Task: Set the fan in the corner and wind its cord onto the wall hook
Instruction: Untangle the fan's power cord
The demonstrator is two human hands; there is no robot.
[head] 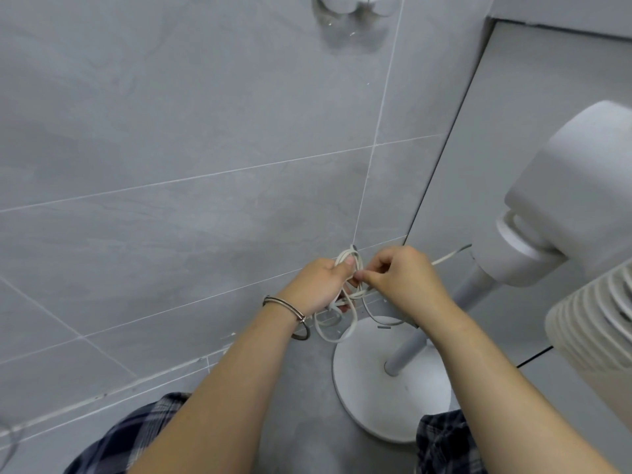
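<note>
I judge the fan [564, 206] placed: it stands at the right of the frame, by the wall corner. At centre the left hand [318, 285] grips a bundle of cord [345, 323] loops and the right hand [403, 278] pinches one strand. The wall hook [355, 5] at top centre carries no cord yet.

Smooth grey wall tiles [171, 131] with a faint stone-like sheen fill the left; at right, the fan [564, 200] is matt white plastic. Centre frame, the cord [341, 256] looks smooth and white, beside shiny metal bangles [284, 306]; plaid cloth [136, 425] below.
</note>
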